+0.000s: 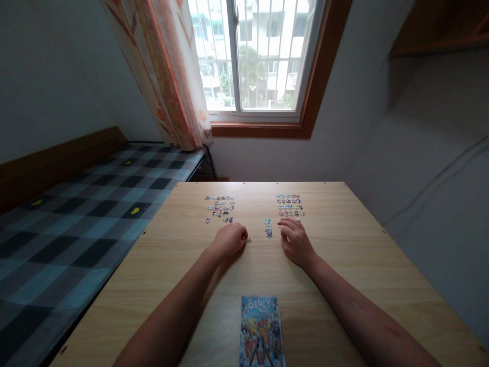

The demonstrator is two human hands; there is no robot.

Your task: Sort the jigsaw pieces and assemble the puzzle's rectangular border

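My left hand is closed, its fingertips pinched at a small jigsaw puzzle piece low over the table. Just to the right of it stands a short upright strip of joined puzzle pieces. My right hand rests beside that strip, fingers loosely bent and apart, with nothing visible in them. Beyond the right hand, loose pieces lie in rows; the hand covers part of the nearest row. Another group of loose pieces is spread beyond my left hand.
A puzzle box with "Bluey" on its lid lies at the near side of the wooden table. To the left is a bed with a checked cover. A curtain and a barred window are behind the table.
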